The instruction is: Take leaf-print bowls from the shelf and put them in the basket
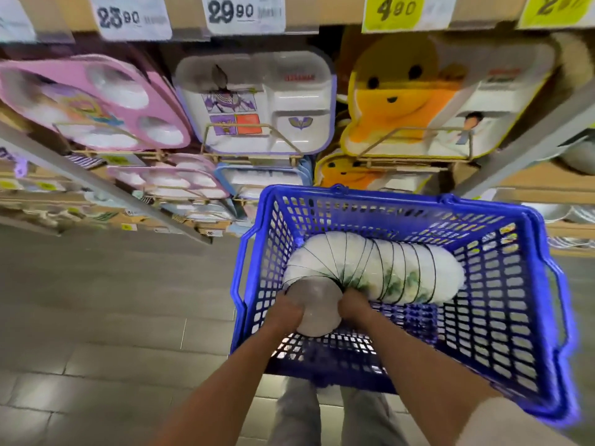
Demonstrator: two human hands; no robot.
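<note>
A nested stack of leaf-print bowls point(370, 268) lies on its side inside the blue basket point(402, 201). Its long axis runs from the near left corner toward the far right wall in a slight arch. The bowl feet point back at the person and the open mouths face the far right. The left hand point(289, 309) and right hand point(354, 309) both curl their fingers round the base of the nearest bowl, one on each side.

There is one stack. It shows more than a dozen dark-edged rims, too tightly packed and blurred to count exactly.

Behind the one basket stands a shop shelf point(322, 22) with white and yellow price tags point(244, 12), holding divided children's trays: pink point(80, 98), white with purple trim point(267, 101) and yellow point(396, 101). Below is a grey tiled floor point(96, 300).
</note>
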